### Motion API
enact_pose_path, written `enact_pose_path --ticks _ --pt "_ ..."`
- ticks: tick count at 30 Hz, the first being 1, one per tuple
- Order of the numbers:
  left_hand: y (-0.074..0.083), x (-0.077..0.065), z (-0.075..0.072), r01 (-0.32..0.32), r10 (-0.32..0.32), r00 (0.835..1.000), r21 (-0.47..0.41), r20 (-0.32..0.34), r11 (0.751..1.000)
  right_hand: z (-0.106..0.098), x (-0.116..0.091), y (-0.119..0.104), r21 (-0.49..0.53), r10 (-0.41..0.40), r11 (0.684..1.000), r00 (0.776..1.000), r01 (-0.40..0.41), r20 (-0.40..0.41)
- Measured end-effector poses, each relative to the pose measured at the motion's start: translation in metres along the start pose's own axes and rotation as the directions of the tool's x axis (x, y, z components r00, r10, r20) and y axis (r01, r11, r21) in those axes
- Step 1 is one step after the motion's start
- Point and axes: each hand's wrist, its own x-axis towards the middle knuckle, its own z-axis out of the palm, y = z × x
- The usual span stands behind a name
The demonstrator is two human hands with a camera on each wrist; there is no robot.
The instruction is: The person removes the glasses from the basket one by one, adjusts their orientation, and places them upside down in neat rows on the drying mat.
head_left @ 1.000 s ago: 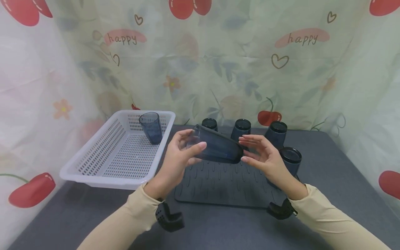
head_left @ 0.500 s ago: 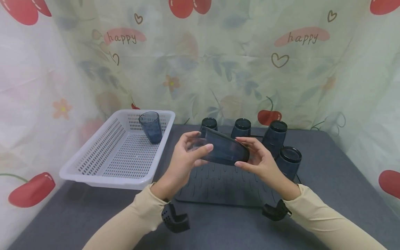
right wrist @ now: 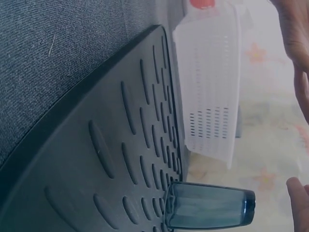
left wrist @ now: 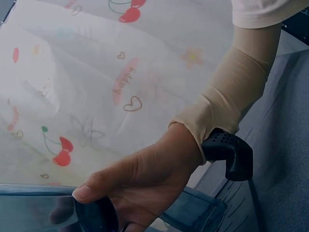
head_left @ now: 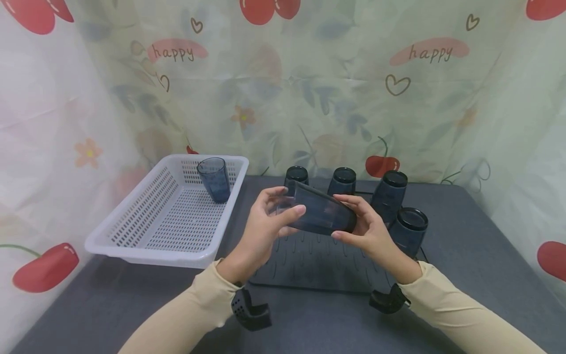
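While you hold the dark tumbler (head_left: 322, 214) sideways above the drying mat (head_left: 309, 263), your left hand (head_left: 265, 226) curls its fingers round the open end and your right hand (head_left: 367, 228) pinches the base end. One cup (head_left: 214, 179) already stands upright in the white basket (head_left: 146, 231), so I judge the work early. Four cups sit upside down on the mat: three in the back row (head_left: 296, 176) (head_left: 342, 180) (head_left: 390, 189) and one at the right (head_left: 409, 230). That makes six cups, one basket and one mat on the table (head_left: 464, 246).
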Motion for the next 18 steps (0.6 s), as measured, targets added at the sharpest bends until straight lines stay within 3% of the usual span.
enact_pose_path --ticks 18 --pt "-0.0003 0.0009 -0.0018 0.029 -0.029 0.999 0.003 0.025 1.0 0.0012 -0.0022 0.0016 -0.012 -0.022 1.0 1.0 0.022 -0.019"
